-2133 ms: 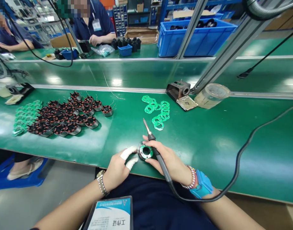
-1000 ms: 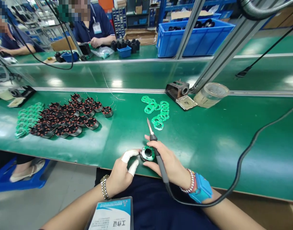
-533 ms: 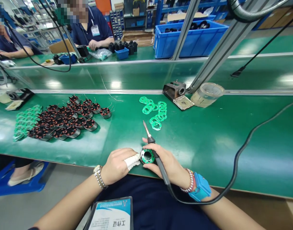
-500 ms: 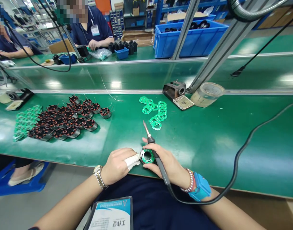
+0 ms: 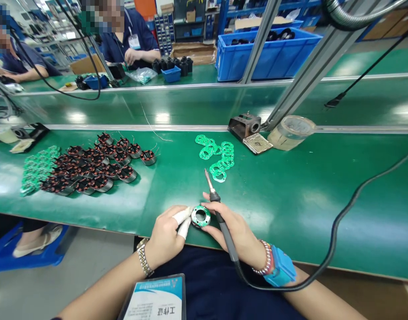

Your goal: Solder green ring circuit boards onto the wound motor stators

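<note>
Fingertips of our left hand [image 5: 168, 229] and right hand [image 5: 236, 226] clamp the ring-shaped part [image 5: 200, 224]; our right also holds the tilted soldering iron [image 5: 225, 230].

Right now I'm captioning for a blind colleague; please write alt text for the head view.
A person's right grip holds a soldering iron and a green-topped ring part, whose edge the left grip touches. Overlapping green rings lie beyond on the green bench, with copper-wound parts clustered to the left.

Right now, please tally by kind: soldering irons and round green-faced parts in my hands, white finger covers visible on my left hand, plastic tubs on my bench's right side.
Soldering iron: 1
Round green-faced part: 1
White finger covers: 2
Plastic tub: 1
Total: 5
</note>
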The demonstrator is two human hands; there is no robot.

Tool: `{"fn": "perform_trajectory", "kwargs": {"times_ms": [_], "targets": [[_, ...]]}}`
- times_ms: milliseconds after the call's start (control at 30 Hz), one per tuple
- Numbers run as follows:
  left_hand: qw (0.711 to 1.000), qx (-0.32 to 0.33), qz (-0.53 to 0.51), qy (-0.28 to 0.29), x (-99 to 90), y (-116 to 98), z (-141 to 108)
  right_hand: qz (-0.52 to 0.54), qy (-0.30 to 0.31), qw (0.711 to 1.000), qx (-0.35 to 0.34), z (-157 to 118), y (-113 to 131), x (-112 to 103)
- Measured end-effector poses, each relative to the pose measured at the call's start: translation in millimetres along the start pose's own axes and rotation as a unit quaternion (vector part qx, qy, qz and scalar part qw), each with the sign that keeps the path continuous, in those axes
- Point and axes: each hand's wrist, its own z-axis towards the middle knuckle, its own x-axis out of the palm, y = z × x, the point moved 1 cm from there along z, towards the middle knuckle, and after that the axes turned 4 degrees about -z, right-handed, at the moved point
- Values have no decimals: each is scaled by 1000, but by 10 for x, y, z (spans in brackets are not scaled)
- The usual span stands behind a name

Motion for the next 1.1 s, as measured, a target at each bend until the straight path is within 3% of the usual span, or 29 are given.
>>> {"fn": "perform_trajectory", "kwargs": {"times_ms": [100,267,400,500,633,700,767,867,1000,1100], "targets": [[1000,5,0,30,6,-31,-79,1,-10,1000,3,15,-5,29],[995,-94,-19,33,77,15,0,-16,-18,1000,-12,89,-6,70],[993,-105,23,56,36,243,416,-63,-36,997,-17,177,-90,-77],[985,-120,118,31,-114,487,816,-131,-58,990,-11,261,-272,-260],[973,-51,224,-2,-422,722,1112,-208,-35,977,-14,400,-560,-390],[961,-46,271,-21,-589,814,1109,-218,-23,975,-24,463,-667,-384],[945,-81,316,-30,-730,906,1048,-219,-17,975,-36,512,-740,-348],[924,-125,360,-1,-832,1011,956,-224,-12,973,-54,551,-800,-287],[922,-127,365,17,-773,989,902,-240,-9,967,-80,537,-774,-265],[939,-75,329,60,-663,828,800,-248,4,964,-95,441,-626,-263]]}}
